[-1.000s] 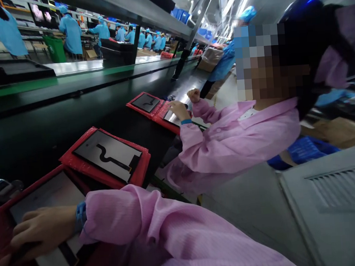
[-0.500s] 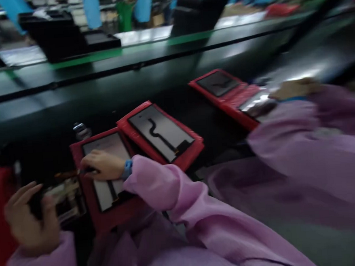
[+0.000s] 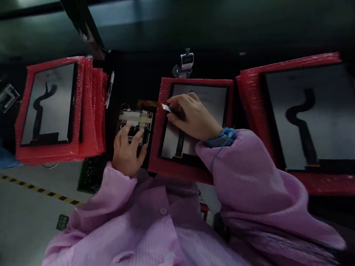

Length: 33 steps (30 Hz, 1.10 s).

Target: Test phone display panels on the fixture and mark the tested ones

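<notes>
My left hand (image 3: 126, 150) lies with its fingers spread on a small circuit board assembly (image 3: 135, 119) that has a strip of tan tape across it. An orange flex cable (image 3: 148, 103) runs from the top of this board to the right. My right hand (image 3: 194, 117) is closed in a pinch at the shiny end of that cable. It is over an LCD panel (image 3: 169, 143) lying on red bubble wrap (image 3: 156, 160). A black curved flex cable on the panel is partly hidden under the hand. A blue wrist strap (image 3: 222, 138) circles my right wrist.
On the left, a display panel (image 3: 55, 105) tops a stack of red bubble wrap sheets (image 3: 98, 114); a pen (image 3: 110, 89) lies beside it. Another panel (image 3: 340, 117) on red wrap is at the right. A metal tally counter (image 3: 187, 61) stands behind the middle panel. A second board (image 3: 6, 97) is far left.
The view has swung down and left, bringing the left stack into sight and the neighbouring person out. My left hand, raised before, now rests on the circuit board. My right hand still pinches over the panel.
</notes>
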{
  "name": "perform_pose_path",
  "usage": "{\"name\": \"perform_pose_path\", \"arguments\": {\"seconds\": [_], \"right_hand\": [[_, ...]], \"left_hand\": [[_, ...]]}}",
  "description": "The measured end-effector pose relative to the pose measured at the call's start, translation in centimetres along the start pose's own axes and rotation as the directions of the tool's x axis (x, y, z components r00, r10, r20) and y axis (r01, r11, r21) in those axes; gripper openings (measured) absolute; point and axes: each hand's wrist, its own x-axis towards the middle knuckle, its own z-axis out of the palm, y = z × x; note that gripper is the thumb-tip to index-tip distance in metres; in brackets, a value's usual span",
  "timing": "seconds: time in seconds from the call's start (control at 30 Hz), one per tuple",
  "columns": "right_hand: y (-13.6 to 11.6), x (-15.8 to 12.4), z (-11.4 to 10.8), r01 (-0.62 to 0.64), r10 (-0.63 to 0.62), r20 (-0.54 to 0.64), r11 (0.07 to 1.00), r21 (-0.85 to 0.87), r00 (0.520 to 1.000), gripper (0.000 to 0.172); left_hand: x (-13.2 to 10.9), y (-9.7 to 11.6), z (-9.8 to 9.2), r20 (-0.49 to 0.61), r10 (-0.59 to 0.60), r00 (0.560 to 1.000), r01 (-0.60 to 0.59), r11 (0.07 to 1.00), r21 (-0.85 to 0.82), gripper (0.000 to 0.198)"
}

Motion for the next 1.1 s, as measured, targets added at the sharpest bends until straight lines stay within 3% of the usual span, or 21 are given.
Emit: {"name": "perform_pose_path", "arguments": {"seconds": [0.23,0.4,0.57,0.9,1.1], "right_hand": [[-0.4,-0.1,-0.2,-0.03,0.03,0.031,1.0,-0.008,0.999,0.032],[-0.8,-0.2,-1.4,-0.042,0.033,0.075,0.993,0.113,0.997,0.057],[-0.6,-0.3,-2.9,-0.089,0.098,-0.037,0.975,0.204,0.994,0.071],[-0.2,-0.1,-3.6,-0.12,0.139,-0.218,0.988,0.1,0.966,0.063],[-2.4,-1.5,-4.6,-0.196,0.155,-0.264,0.971,-0.135,0.952,0.038]], "left_hand": [[0.3,0.5,0.0,0.145,-0.056,0.988,0.043,0.995,0.089,0.044],[0.3,0.3,-0.3,0.17,-0.017,0.985,0.005,0.997,0.074,0.04],[0.3,0.1,-0.3,0.159,-0.013,0.987,0.002,0.997,0.072,0.04],[0.9,0.1,-0.4,0.132,0.006,0.991,-0.013,0.998,0.056,0.037],[1.1,-0.8,-0.2,0.093,0.067,0.993,-0.075,0.994,0.079,0.038]]}}
